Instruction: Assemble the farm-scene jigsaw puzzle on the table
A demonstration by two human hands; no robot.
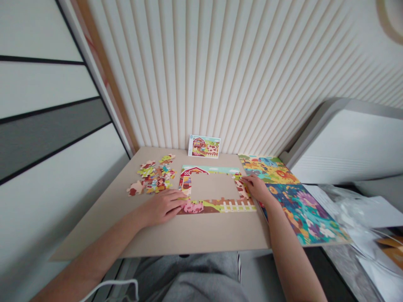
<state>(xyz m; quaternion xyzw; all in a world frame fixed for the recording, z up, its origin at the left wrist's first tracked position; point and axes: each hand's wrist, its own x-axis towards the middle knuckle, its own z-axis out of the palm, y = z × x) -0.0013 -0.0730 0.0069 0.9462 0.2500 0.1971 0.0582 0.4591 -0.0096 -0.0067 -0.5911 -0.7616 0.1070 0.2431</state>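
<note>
Head view showed the left hand (166,205) palm down, its fingers stretched out close together and resting on the lower left edge of a farm-scene jigsaw border (236,206); its grip was slack and spread flat. The right hand (256,187) reached to the opposite side of that border, thumb and fingers drawn narrowly together at the right edge – whether a piece was pinched between them could not be told.

The border lay flat on the beige tabletop (195,237), between the two hands, and bare beige showed through its middle. Printed on it were a red barn at upper left, pale clouds along the top, pink pigs at lower left and a white fence at lower right. Loose jigsaw pieces (160,183) lay clustered just beyond the left hand.

Behind the border, a picture card (204,147) of the same farm scene stood near the fluted white wall (163,75) – a small bluish mark in its upper left corner was too tiny to read. Beside the right forearm lay a yellow animal puzzle (270,170) with an orange lion and, nearer, a blue undersea puzzle (307,214). Clear plastic wrapping (352,205) lay farther right.
</note>
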